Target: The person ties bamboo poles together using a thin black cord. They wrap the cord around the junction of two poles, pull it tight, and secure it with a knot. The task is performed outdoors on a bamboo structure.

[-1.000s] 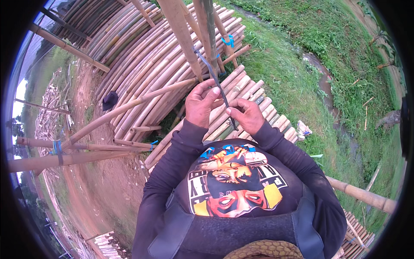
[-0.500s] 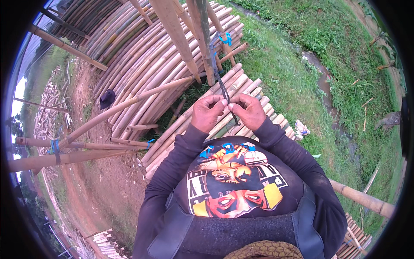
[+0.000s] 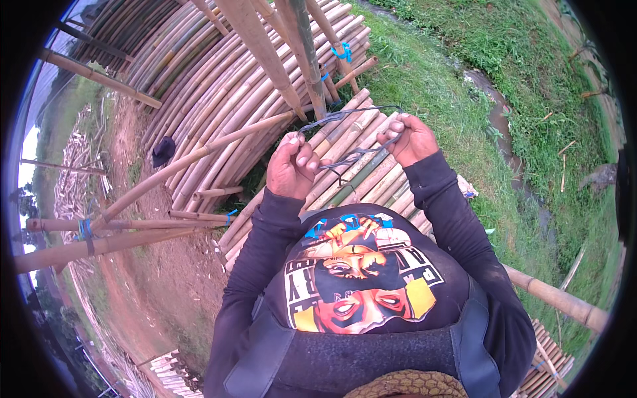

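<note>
Presently, the person holds a dark strip [image 3: 340, 115] between two bare hands, at the centre of the frame and a little above its middle. The left hand [image 3: 292, 171] is closed, with the thumb and fingers pinching the strip on its left side. The right hand [image 3: 413, 140] is also closed, and its fingertips grip the other side, to the right of the centre. Between them the strip runs in two strands, one higher and one lower, both rather slack. A short thin end hangs below the lower strand. Whether the strip touches the upright poles [image 3: 252, 53] at the upper centre, one cannot tell.

Beneath the hands lie cut bamboo poles [image 3: 381, 178], and a larger stack [image 3: 219, 99] fills the upper left of the frame. A blue tie [image 3: 344, 52] is wrapped around a pole at the upper centre.

It seems that the step in hand is the spreading and sorting of the strip, with the hands apart. The next move, as far as one can judge, calls for keeping both pinches firm, and for minding the hanging end, because such a thin and limp strip could easily twist or slip from the fingers.
</note>
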Motion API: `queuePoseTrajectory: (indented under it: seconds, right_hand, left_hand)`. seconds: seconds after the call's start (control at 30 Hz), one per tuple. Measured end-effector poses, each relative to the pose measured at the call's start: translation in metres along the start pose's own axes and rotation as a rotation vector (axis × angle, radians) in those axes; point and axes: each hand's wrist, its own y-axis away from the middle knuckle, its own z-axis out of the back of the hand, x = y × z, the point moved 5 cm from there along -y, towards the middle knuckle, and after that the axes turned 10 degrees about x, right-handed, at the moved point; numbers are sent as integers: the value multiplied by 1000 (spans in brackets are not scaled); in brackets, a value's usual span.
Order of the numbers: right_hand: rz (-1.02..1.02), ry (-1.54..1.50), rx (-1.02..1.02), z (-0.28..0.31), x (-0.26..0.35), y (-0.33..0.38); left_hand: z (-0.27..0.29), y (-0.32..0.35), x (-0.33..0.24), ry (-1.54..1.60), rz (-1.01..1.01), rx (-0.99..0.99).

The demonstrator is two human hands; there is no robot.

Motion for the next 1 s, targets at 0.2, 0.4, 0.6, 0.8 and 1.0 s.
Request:
queuePoseTrajectory:
  seconds: [0.2, 0.4, 0.6, 0.8, 1.0]
  right_hand:
    - [-122, 1013, 399, -3, 129, 33]
    - [481, 821, -138, -38, 174, 27]
    - [165, 374, 48, -10, 188, 10]
    - [985, 1323, -305, -15, 269, 32]
    - [813, 891, -346, 13, 311, 13]
  left_hand:
    - [55, 44, -124, -1781, -126, -344]
    - [81, 54, -142, -475, -590, -816]
    - [94, 55, -127, -506, -454, -424]
    - [90, 92, -195, -1314, -741, -916]
    - [107, 91, -167, -88, -632, -602]
